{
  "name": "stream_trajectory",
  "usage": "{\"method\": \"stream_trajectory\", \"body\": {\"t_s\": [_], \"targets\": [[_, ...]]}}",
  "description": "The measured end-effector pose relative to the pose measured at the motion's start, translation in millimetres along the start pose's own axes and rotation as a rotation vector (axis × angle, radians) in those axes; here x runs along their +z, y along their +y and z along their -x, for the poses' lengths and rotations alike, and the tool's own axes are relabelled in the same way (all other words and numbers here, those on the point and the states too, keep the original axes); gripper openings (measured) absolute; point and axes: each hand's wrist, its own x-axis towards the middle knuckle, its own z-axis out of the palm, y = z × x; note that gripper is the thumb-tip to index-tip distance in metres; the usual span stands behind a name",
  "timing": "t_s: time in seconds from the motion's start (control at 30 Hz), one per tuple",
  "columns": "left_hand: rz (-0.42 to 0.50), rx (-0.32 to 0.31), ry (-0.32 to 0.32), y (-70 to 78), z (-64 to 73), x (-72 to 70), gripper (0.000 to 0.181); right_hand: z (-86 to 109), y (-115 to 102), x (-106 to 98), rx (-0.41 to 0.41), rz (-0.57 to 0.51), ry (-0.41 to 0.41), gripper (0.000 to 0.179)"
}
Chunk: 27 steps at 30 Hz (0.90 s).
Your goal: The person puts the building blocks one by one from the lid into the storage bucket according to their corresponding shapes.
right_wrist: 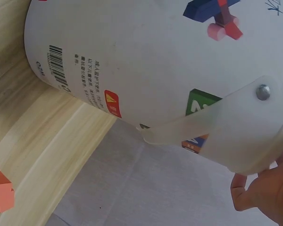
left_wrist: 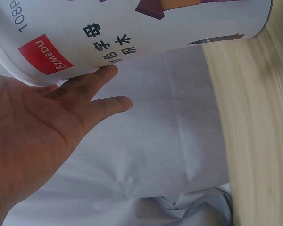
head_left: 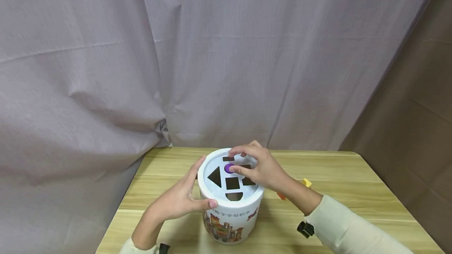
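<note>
A white printed bucket stands upright on the table, its lid cut with several shaped holes. A purple block sits in a hole near the lid's middle. My right hand reaches over the lid from the right, its thumb touching the purple block; the index fingertip is apart from it, near a small rectangular hole. Against the left side of the bucket rests my left hand, thumb along the front rim and fingers on the far-left side. In the left wrist view, the left hand's fingers look fairly straight.
An orange block and a yellow block lie on the wooden table, right of the bucket, partly behind my right forearm. A translucent handle strap hangs on the bucket's side. Grey curtain hangs behind the table.
</note>
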Motion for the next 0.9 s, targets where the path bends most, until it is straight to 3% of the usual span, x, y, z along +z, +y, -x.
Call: {"method": "stream_trajectory", "body": {"t_s": [0.27, 0.63, 0.9], "targets": [[0.006, 0.017, 0.000, -2.0, -2.1, 1.5, 0.130, 13.5, 6, -19, 0.023, 0.046, 0.022, 0.047], [-0.001, 0.001, -0.017, -0.7, -1.5, 4.6, 0.134, 58.6, 29, -53, 0.107, 0.157, 0.039, 0.037], [-0.009, 0.015, -0.003, -0.8, -2.9, 3.1, 0.133, 83.6, 51, -63, 0.133, 0.227, 0.063, 0.037]]}}
